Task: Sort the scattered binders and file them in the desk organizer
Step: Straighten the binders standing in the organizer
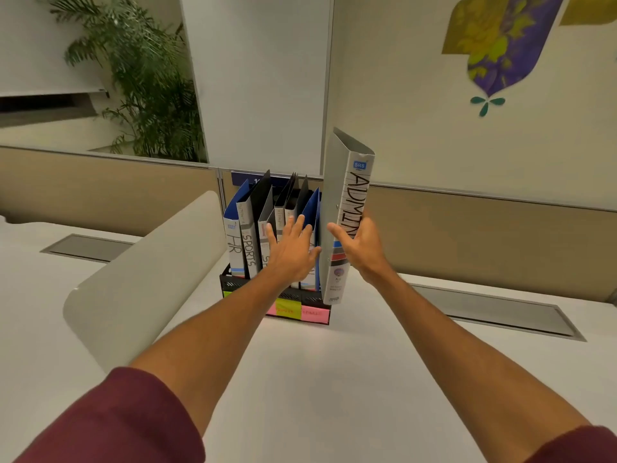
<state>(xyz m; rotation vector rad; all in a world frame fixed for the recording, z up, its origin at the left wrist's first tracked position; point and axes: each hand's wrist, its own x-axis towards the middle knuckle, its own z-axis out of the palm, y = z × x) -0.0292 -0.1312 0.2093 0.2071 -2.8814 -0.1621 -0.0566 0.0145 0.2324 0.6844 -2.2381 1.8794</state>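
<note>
A black mesh desk organizer (233,284) stands on the white desk, with pink and yellow sticky labels on its front. Several binders stand in it, among them one marked HR (232,242) and one marked SPORTS (250,248). My right hand (359,245) grips the spine of a grey binder marked ADMIN (347,195), held upright at the organizer's right end, its bottom edge just above the organizer's right front corner. My left hand (290,252) lies with straight, spread fingers against the spines of the filed binders, right beside the grey one.
A curved white divider (143,282) rises from the desk left of the organizer. Two grey cable hatches (86,247) (494,312) are set into the desk, one on each side. A beige partition (484,222) runs behind, with a plant beyond it.
</note>
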